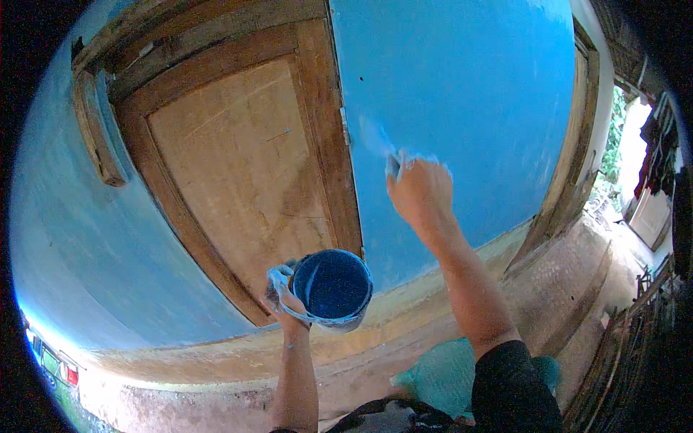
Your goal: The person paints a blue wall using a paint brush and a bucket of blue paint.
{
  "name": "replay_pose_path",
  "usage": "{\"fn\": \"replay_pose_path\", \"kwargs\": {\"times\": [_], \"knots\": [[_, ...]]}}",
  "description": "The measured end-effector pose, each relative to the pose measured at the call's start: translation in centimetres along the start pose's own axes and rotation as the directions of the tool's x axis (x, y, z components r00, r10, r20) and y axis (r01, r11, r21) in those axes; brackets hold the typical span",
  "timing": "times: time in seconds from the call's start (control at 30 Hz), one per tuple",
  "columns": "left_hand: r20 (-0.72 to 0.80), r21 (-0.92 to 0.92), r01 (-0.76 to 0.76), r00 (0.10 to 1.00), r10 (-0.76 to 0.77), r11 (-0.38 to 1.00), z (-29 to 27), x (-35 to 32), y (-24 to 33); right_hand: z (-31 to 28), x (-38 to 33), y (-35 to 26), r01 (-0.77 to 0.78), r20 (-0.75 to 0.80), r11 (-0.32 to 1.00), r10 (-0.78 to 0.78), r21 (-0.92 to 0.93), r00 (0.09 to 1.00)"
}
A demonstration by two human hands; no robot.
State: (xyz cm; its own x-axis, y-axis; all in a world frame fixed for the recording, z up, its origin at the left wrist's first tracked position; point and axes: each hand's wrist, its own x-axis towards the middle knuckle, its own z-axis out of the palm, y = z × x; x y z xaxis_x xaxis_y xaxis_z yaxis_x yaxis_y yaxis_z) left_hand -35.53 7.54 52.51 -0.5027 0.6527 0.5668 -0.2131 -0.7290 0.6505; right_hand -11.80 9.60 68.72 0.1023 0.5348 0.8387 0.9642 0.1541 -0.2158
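Observation:
My left hand [284, 297], smeared with pale blue paint, is closed on the rim of a small round bucket [345, 326] and holds it up in front of the door. The bucket's inside looks deep blue; how much paint is in it I cannot tell. My right hand [424, 189] is closed round a paintbrush [394, 164], mostly hidden by the fingers. Its blurred, pale blue end lies against the bright blue wall [462, 94], just right of the door frame. Light paint also marks my right knuckles.
The wooden door [231, 144] has a brown frame [321, 108] beside the painted wall. A wooden bracket [99, 137] juts out at the left. Another doorway [567, 144] stands at the right. Low down lies green cloth [439, 375]; stacked sticks [621, 353] are at lower right.

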Motion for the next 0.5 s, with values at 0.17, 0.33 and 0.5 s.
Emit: {"fn": "replay_pose_path", "kwargs": {"times": [0.17, 0.33, 0.5], "knots": [[-0.043, -0.022, -0.018, 0.999, 0.017, 1.000, 0.7, -0.1, -0.1, 1.4, 2.0, -0.9, 0.019, -0.160, 0.999, -0.011, 0.050, 0.987], [0.007, -0.021, -0.015, 1.000, 0.016, 1.000, 0.9, -0.1, 0.1, 4.8, -1.9, -0.1, 0.072, -0.091, 0.997, -0.071, 0.006, 0.993], [0.037, 0.050, -0.089, 0.996, 0.087, 0.995, 0.7, -0.3, 0.0, 3.3, -5.3, 1.0, 0.047, 0.180, 0.999, -0.050, 0.017, 0.982]]}}
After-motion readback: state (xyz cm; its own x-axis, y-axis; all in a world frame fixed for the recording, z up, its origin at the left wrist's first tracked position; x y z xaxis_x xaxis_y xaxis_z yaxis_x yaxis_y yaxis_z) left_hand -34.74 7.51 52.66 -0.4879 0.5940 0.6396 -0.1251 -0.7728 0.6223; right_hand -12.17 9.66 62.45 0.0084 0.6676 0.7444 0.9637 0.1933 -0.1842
